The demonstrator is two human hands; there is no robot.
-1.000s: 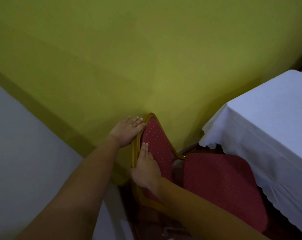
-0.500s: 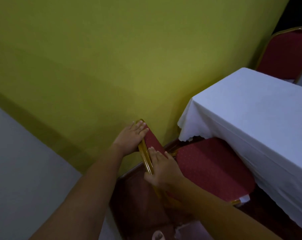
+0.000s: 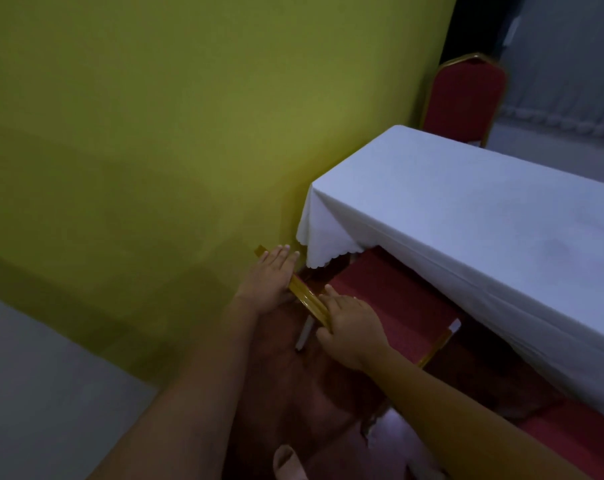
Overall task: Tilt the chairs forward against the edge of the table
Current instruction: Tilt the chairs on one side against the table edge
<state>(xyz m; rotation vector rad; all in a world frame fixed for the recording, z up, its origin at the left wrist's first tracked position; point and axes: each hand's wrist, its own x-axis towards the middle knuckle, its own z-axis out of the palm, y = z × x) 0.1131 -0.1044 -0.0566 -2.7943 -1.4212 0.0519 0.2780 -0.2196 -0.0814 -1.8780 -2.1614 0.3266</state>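
Note:
A red padded chair (image 3: 394,303) with a gold frame stands at the corner of a table under a white cloth (image 3: 466,216). Its seat reaches under the cloth's edge. I see the gold top rail of its back (image 3: 307,296) edge-on from above. My left hand (image 3: 271,280) lies flat on the far end of that rail, fingers toward the wall. My right hand (image 3: 350,327) grips the near end of the rail, on the seat side.
A yellow-green wall (image 3: 189,133) runs close along the left of the chair and the table end. A second red chair (image 3: 463,98) stands upright past the table's far end. A white floor (image 3: 33,393) lies at the lower left. My foot (image 3: 288,462) shows at the bottom.
The chair's back has swung so that its red face no longer shows, only the rail's edge. Both hands stayed on the rail. My view has shifted, showing more of the table and the far chair.

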